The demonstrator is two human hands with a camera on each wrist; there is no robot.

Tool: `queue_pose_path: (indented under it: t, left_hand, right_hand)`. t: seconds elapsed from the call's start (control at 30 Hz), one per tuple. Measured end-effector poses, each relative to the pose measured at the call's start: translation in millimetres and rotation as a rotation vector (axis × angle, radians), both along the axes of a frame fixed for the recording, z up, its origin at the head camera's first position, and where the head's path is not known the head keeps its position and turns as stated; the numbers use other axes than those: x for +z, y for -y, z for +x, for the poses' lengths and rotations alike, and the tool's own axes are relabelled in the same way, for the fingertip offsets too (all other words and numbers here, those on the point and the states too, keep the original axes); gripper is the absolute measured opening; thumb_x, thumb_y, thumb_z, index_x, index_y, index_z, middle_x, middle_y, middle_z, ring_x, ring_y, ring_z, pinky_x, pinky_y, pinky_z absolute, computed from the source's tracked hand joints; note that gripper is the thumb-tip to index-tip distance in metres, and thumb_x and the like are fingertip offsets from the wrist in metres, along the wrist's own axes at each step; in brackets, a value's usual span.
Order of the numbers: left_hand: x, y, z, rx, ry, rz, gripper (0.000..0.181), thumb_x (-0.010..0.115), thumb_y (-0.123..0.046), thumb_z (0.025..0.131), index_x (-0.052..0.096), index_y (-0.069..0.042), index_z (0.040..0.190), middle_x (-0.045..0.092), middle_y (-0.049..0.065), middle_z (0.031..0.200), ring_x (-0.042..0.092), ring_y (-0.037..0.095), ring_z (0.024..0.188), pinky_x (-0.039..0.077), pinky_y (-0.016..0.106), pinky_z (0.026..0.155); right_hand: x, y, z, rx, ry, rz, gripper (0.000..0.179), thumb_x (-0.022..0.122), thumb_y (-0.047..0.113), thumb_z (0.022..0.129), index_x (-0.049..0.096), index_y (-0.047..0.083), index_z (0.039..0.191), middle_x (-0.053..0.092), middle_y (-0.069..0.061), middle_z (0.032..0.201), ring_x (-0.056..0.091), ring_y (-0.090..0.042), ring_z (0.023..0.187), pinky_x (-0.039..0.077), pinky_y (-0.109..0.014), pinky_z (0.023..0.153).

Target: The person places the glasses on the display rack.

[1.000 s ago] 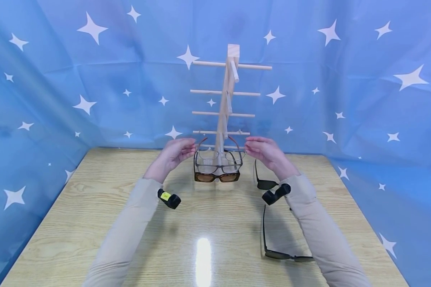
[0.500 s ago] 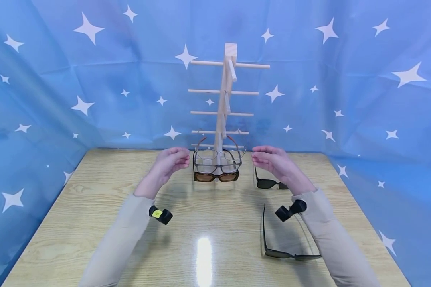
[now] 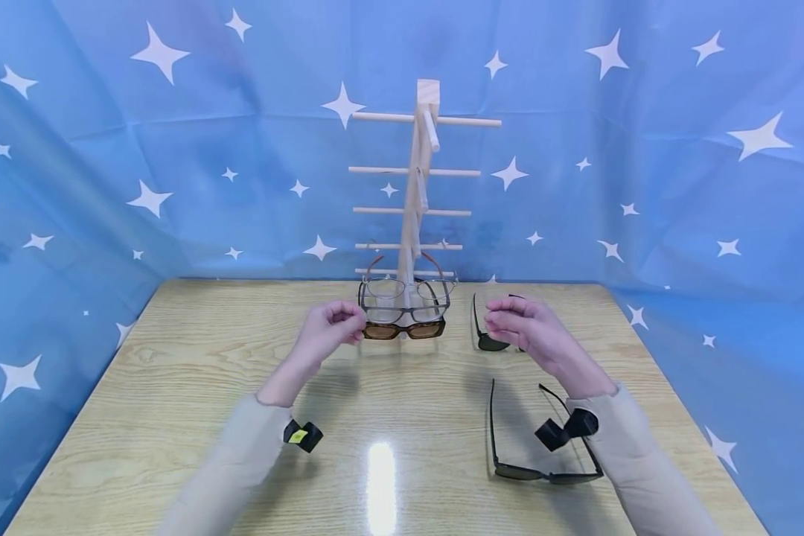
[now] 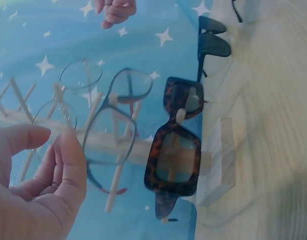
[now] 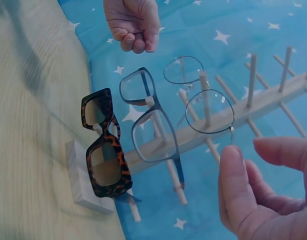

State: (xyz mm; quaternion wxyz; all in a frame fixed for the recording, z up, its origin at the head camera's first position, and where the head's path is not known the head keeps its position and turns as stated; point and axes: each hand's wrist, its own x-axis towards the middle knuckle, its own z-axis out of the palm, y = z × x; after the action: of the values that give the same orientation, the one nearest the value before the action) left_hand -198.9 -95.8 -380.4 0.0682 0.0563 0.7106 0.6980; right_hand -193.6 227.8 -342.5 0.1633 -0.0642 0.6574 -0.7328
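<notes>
Three pairs of glasses sit on the lower pegs of a wooden display stand (image 3: pixel 429 93). Uppermost is a thin wire-rimmed pair (image 5: pixel 210 133); below it hangs a grey-framed pair (image 4: pixel 112 108), and lowest are tortoiseshell sunglasses (image 4: pixel 178 156). My left hand (image 3: pixel 328 333) holds nothing, its fingers loosely bent, just left of the sunglasses in the head view. On the other side, my right hand (image 3: pixel 528 333) is also free, thumb and fingers apart in the right wrist view. It partly covers dark sunglasses (image 3: pixel 490 343) lying on the table.
Another dark pair of sunglasses (image 3: pixel 543 476) lies nearer on the wooden table (image 3: pixel 174 417), under the right forearm's camera. Bare pegs (image 3: pixel 469 121) stick out from the stand's upper part. A blue star-printed cloth (image 3: pixel 241 149) hangs behind and at both sides.
Both hands have drawn back from beside the wire-rimmed glasses, coming down toward the person; the right has also moved outward. The glasses remain on the stand.
</notes>
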Motion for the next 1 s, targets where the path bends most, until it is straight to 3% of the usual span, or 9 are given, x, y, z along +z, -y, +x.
queue_pose_path:
  t: [0.27, 0.43, 0.63, 1.0]
  left_hand:
    - [-11.9, -24.5, 13.4, -0.09, -0.139, -0.112, 0.009, 0.063, 0.0, 0.086, 0.061, 0.007, 0.091, 0.063, 0.016, 0.081, 0.06, 0.014, 0.063, 0.056, 0.027, 0.062]
    - [-20.5, -39.2, 22.7, -0.149, -0.235, -0.146, 0.005, 0.062, 0.003, 0.084, 0.062, 0.007, 0.089, 0.063, 0.014, 0.076, 0.058, 0.013, 0.063, 0.055, 0.028, 0.059]
    - [-27.8, -59.4, 31.1, -0.213, -0.346, -0.178, 0.004, 0.063, 0.004, 0.082, 0.064, 0.005, 0.086, 0.064, 0.012, 0.076, 0.058, 0.011, 0.067, 0.052, 0.021, 0.059]
    - [-47.3, -96.4, 44.2, -0.312, -0.466, -0.204, 0.006, 0.061, 0.007, 0.079, 0.064, 0.004, 0.083, 0.064, 0.011, 0.076, 0.057, 0.01, 0.068, 0.053, 0.02, 0.062]
  right_hand:
    - [-9.3, -17, 18.8, -0.015, -0.035, 0.012, 0.014, 0.053, -0.002, 0.093, 0.058, 0.007, 0.102, 0.061, -0.003, 0.094, 0.063, -0.012, 0.086, 0.052, -0.023, 0.082]
    - [-14.9, -28, 30.1, -0.029, -0.044, 0.002, 0.014, 0.054, -0.001, 0.093, 0.057, 0.005, 0.105, 0.062, -0.002, 0.095, 0.063, -0.012, 0.088, 0.052, -0.023, 0.083]
    - [-24.6, -42, 41.5, -0.051, -0.065, 0.004, 0.015, 0.053, -0.002, 0.093, 0.058, 0.005, 0.105, 0.065, -0.001, 0.096, 0.064, -0.011, 0.088, 0.053, -0.023, 0.082]
    - [-44.3, -69, 62.0, -0.08, -0.076, 0.016, 0.02, 0.051, -0.003, 0.094, 0.061, 0.01, 0.105, 0.065, 0.0, 0.096, 0.064, -0.011, 0.087, 0.054, -0.024, 0.08]
